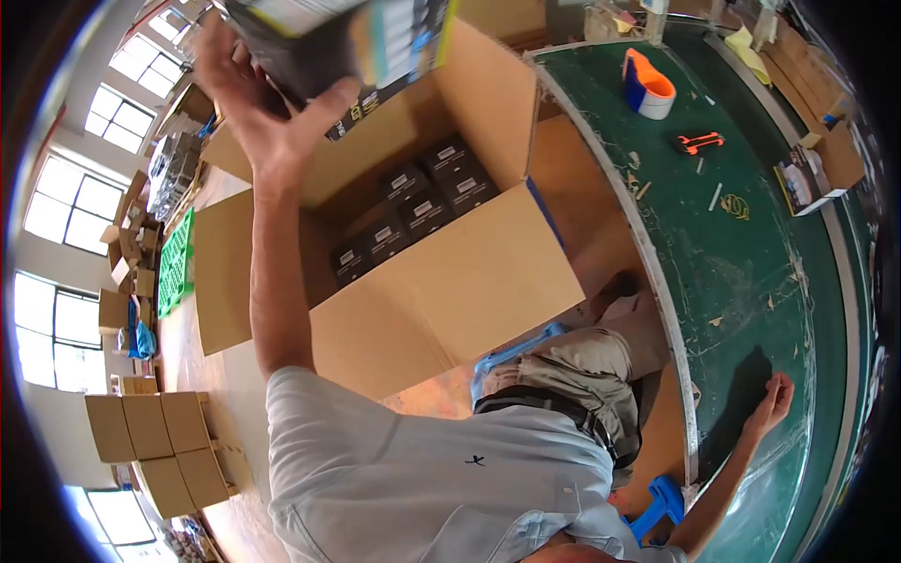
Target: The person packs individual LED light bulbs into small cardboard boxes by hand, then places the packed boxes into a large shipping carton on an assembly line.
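My left hand (272,117) is raised over the large open carton (450,291), its thumb and fingers gripping a black printed box (314,52) with a coloured picture on one side. The box is cut off by the top edge of the view. Down inside the carton stand several small black boxes (427,211) with white labels, grouped in rows. At the right, my right hand (774,403) is over the green tabletop (732,310) with its fingers curled together and nothing visible in them.
An orange, blue and white tape roll (649,86) and an orange-handled tool (699,143) lie on the table. A small open box (817,178) stands farther right. A blue handle (662,507) shows near the table's edge. Stacked cartons (155,446) and a green crate (175,263) are at left.
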`<state>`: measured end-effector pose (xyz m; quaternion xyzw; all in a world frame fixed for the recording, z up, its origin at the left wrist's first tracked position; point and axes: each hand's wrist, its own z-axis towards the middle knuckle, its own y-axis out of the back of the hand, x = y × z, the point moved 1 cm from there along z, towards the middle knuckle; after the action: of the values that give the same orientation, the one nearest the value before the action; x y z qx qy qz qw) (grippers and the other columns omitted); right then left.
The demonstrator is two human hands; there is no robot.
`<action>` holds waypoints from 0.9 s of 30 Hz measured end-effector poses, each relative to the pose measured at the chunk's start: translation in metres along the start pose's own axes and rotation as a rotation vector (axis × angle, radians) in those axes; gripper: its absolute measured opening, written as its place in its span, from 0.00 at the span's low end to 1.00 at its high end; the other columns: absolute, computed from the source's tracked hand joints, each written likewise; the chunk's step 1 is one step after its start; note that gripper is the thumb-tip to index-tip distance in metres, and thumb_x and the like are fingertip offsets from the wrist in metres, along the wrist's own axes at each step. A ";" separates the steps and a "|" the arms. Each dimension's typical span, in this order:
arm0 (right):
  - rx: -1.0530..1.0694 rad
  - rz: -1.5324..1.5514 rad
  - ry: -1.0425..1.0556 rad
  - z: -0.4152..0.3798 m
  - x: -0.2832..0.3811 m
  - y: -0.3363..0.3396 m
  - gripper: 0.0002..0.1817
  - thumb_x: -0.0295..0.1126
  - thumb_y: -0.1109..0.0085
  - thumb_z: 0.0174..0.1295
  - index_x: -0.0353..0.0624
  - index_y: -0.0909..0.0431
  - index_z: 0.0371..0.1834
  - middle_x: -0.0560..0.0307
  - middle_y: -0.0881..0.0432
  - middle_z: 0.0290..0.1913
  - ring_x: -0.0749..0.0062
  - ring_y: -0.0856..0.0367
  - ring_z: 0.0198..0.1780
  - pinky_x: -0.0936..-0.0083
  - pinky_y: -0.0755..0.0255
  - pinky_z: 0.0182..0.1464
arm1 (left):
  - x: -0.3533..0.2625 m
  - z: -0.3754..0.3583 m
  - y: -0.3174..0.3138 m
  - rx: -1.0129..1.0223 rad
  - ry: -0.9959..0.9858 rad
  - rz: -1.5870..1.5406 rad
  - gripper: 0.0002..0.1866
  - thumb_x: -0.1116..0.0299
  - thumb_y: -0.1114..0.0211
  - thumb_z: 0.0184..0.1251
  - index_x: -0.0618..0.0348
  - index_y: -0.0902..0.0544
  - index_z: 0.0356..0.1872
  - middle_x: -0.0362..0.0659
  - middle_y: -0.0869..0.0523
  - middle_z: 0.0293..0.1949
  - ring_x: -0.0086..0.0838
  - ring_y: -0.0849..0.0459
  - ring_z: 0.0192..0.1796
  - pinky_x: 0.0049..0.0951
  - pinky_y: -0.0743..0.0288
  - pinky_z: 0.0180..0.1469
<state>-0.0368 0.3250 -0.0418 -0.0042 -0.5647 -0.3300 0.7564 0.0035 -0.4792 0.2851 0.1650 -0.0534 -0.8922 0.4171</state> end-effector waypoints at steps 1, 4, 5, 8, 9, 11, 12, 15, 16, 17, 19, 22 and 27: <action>0.023 -0.003 -0.010 0.001 0.000 0.002 0.10 0.38 0.34 0.80 0.42 0.16 0.49 0.68 0.22 0.40 0.82 0.27 0.43 0.79 0.31 0.49 | 0.025 -0.016 0.015 0.053 0.059 0.207 0.56 0.68 0.14 0.48 0.54 0.37 0.81 0.55 0.27 0.71 0.49 0.26 0.73 0.55 0.24 0.71; 0.049 -0.010 -0.036 0.003 -0.005 0.004 0.10 0.38 0.34 0.80 0.42 0.15 0.49 0.69 0.22 0.40 0.82 0.27 0.43 0.79 0.32 0.49 | 0.091 -0.071 0.043 0.405 0.161 0.756 0.61 0.63 0.12 0.38 0.46 0.35 0.81 0.54 0.31 0.73 0.51 0.30 0.76 0.59 0.32 0.76; 0.064 -0.012 -0.032 0.004 -0.008 0.005 0.10 0.38 0.34 0.80 0.42 0.15 0.49 0.69 0.22 0.40 0.82 0.27 0.43 0.79 0.32 0.49 | 0.112 -0.094 0.048 0.496 0.273 0.815 0.61 0.61 0.12 0.36 0.45 0.34 0.80 0.54 0.32 0.74 0.53 0.32 0.77 0.61 0.36 0.77; 0.075 -0.074 -0.015 0.004 -0.008 0.003 0.10 0.38 0.34 0.80 0.42 0.15 0.49 0.68 0.21 0.41 0.82 0.26 0.44 0.80 0.31 0.51 | 0.166 -0.162 0.065 0.681 0.475 0.894 0.57 0.59 0.13 0.34 0.41 0.31 0.76 0.54 0.32 0.75 0.57 0.35 0.78 0.67 0.42 0.78; 0.095 -0.130 -0.012 0.002 -0.005 0.002 0.11 0.38 0.34 0.80 0.41 0.15 0.49 0.67 0.20 0.42 0.81 0.26 0.45 0.80 0.30 0.52 | 0.183 -0.183 0.070 0.777 0.561 0.910 0.54 0.59 0.14 0.35 0.40 0.29 0.73 0.54 0.32 0.75 0.59 0.36 0.78 0.70 0.44 0.77; 0.121 -0.195 -0.009 0.002 0.000 -0.002 0.11 0.38 0.34 0.80 0.40 0.15 0.49 0.66 0.19 0.42 0.81 0.25 0.46 0.80 0.30 0.53 | 0.204 -0.219 0.076 0.885 0.589 0.979 0.55 0.58 0.14 0.34 0.40 0.29 0.73 0.55 0.33 0.76 0.60 0.37 0.80 0.74 0.46 0.77; 0.133 -0.223 -0.014 0.002 -0.001 -0.002 0.12 0.38 0.34 0.80 0.39 0.15 0.49 0.65 0.18 0.43 0.80 0.24 0.46 0.79 0.28 0.54 | 0.213 -0.237 0.080 0.994 0.610 1.049 0.56 0.58 0.13 0.33 0.39 0.29 0.73 0.56 0.34 0.78 0.61 0.39 0.81 0.77 0.48 0.77; 0.150 -0.263 -0.016 0.002 0.000 -0.004 0.12 0.39 0.33 0.80 0.39 0.15 0.48 0.64 0.18 0.42 0.79 0.23 0.46 0.78 0.27 0.54 | 0.239 -0.293 0.088 1.095 0.620 1.084 0.58 0.60 0.12 0.32 0.38 0.31 0.74 0.60 0.37 0.81 0.62 0.42 0.84 0.84 0.52 0.77; 0.150 -0.268 -0.010 0.001 0.002 -0.005 0.12 0.39 0.33 0.79 0.40 0.14 0.47 0.65 0.17 0.41 0.79 0.23 0.45 0.78 0.27 0.54 | 0.247 -0.308 0.091 1.101 0.622 1.079 0.58 0.60 0.12 0.32 0.38 0.31 0.74 0.60 0.37 0.81 0.62 0.42 0.84 0.84 0.52 0.77; 0.151 -0.275 -0.013 0.001 0.005 -0.006 0.12 0.39 0.33 0.79 0.40 0.14 0.47 0.65 0.17 0.41 0.79 0.23 0.45 0.78 0.27 0.54 | 0.250 -0.317 0.092 1.122 0.637 1.090 0.58 0.61 0.12 0.32 0.38 0.31 0.74 0.59 0.39 0.82 0.62 0.43 0.84 0.87 0.54 0.76; 0.179 -0.349 -0.021 0.000 0.012 -0.008 0.13 0.40 0.33 0.79 0.40 0.14 0.47 0.64 0.17 0.41 0.79 0.23 0.45 0.78 0.27 0.54 | 0.260 -0.332 0.090 1.145 0.651 1.094 0.58 0.62 0.12 0.33 0.38 0.31 0.74 0.59 0.40 0.83 0.62 0.44 0.85 0.90 0.55 0.75; 0.169 -0.426 -0.019 0.001 0.011 -0.007 0.14 0.40 0.32 0.79 0.39 0.14 0.46 0.63 0.16 0.41 0.78 0.22 0.45 0.77 0.26 0.54 | 0.269 -0.338 0.084 1.208 0.762 1.096 0.57 0.64 0.12 0.34 0.38 0.31 0.75 0.53 0.40 0.84 0.62 0.45 0.85 0.93 0.52 0.72; 0.149 -0.446 0.003 0.003 0.002 -0.006 0.14 0.40 0.32 0.79 0.38 0.14 0.48 0.62 0.15 0.42 0.76 0.21 0.45 0.75 0.25 0.54 | 0.295 -0.337 0.086 0.970 0.905 0.650 0.59 0.65 0.12 0.37 0.37 0.33 0.78 0.47 0.44 0.87 0.55 0.48 0.88 0.96 0.51 0.70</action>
<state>-0.0415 0.3204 -0.0409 0.1768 -0.5732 -0.4464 0.6640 0.0042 -0.7451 -0.0854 0.6585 -0.3108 -0.4446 0.5217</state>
